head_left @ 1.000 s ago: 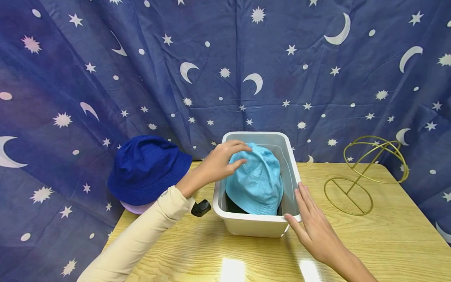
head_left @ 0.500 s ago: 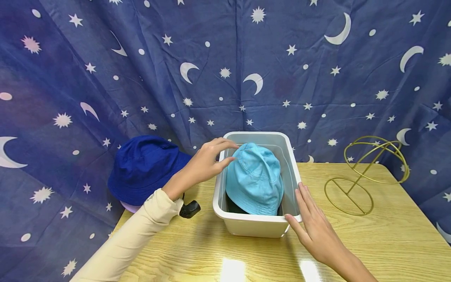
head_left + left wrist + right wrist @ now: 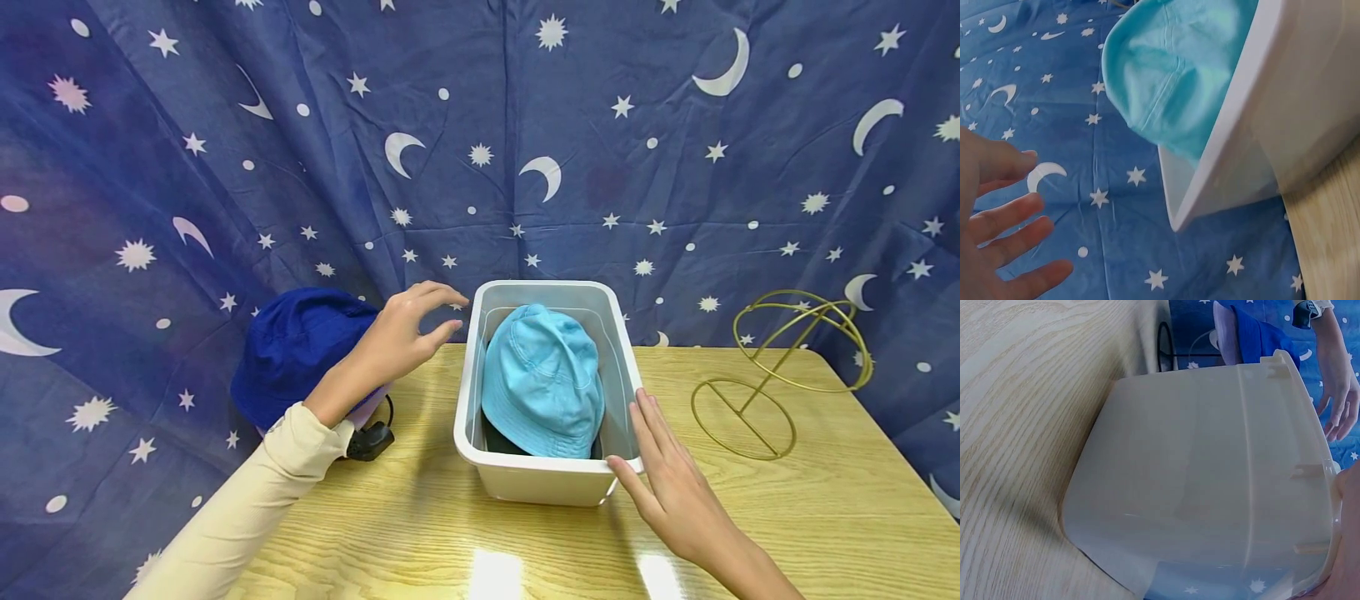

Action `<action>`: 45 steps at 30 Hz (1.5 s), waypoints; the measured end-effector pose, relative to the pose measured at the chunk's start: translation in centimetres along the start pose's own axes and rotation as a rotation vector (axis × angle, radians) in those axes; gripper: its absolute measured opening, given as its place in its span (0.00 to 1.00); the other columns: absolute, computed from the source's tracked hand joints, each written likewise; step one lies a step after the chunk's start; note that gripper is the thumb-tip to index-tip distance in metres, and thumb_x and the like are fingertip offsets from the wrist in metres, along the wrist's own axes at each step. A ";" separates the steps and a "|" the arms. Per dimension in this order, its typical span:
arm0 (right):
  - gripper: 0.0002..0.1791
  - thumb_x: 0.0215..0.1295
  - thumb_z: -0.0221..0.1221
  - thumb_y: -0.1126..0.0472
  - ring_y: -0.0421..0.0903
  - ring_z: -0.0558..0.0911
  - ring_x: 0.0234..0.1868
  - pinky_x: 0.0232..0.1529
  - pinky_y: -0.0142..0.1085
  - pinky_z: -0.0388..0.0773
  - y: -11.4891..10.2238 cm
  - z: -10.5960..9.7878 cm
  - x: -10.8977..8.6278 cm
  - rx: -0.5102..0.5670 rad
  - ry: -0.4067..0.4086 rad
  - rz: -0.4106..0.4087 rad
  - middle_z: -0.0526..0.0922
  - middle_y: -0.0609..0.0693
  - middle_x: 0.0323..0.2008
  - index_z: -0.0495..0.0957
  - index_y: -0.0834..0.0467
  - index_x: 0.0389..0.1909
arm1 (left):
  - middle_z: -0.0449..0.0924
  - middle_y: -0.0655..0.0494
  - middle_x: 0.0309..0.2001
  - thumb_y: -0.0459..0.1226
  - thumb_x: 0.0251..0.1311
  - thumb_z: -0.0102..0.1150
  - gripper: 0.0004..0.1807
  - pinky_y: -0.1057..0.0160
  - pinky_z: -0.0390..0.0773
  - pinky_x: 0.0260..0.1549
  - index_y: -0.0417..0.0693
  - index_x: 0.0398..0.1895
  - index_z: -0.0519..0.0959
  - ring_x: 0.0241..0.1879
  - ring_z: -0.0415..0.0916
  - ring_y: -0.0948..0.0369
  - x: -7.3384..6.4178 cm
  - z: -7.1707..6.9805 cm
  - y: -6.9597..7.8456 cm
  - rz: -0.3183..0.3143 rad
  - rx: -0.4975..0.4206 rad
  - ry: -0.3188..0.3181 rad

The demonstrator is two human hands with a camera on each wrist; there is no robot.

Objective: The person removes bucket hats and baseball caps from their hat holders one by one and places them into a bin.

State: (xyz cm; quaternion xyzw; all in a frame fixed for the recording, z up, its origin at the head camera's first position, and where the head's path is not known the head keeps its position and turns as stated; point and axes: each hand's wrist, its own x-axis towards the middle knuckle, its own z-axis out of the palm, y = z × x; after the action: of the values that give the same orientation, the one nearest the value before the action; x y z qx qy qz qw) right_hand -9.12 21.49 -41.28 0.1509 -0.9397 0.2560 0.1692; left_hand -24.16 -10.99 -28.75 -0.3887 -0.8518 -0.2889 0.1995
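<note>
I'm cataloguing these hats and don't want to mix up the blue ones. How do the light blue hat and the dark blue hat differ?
Colour: the light blue hat is pale turquoise; the dark blue hat is deep royal blue.
Place: the light blue hat lies inside the white bin; the dark blue hat sits outside it.
View: in the head view, the left arm partly hides the dark blue hat, but not the light blue hat.
Both are brimmed, crown up.
</note>
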 end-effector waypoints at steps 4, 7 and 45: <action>0.38 0.69 0.53 0.52 0.54 0.46 0.73 0.65 0.58 0.53 0.0 0.0 0.0 0.001 0.003 0.000 0.43 0.55 0.74 0.49 0.65 0.72 | 0.78 0.51 0.49 0.34 0.59 0.62 0.13 0.55 0.72 0.51 0.45 0.47 0.81 0.51 0.73 0.55 -0.4 -0.9 -0.5 -0.014 0.014 0.019; 0.38 0.69 0.53 0.52 0.54 0.47 0.73 0.65 0.59 0.53 0.1 0.0 0.1 0.001 0.005 -0.001 0.43 0.55 0.74 0.50 0.65 0.72 | 0.77 0.50 0.50 0.34 0.59 0.62 0.13 0.53 0.72 0.52 0.45 0.47 0.81 0.52 0.73 0.54 -0.8 -1.5 -0.7 -0.042 0.028 0.026; 0.38 0.68 0.54 0.53 0.55 0.49 0.73 0.71 0.39 0.43 0.2 0.2 -0.1 -0.020 0.036 -0.029 0.47 0.56 0.74 0.51 0.65 0.72 | 0.74 0.43 0.53 0.31 0.54 0.63 0.16 0.40 0.64 0.55 0.41 0.48 0.80 0.57 0.66 0.43 -4.3 -8.4 -4.4 -0.323 0.179 0.115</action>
State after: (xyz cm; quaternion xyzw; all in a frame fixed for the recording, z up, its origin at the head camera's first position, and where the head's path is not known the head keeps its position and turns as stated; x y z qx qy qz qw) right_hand -9.14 21.55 -41.55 0.1580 -0.9367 0.2469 0.1914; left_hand -23.95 -21.13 -26.28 -0.2102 -0.9127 -0.2620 0.2329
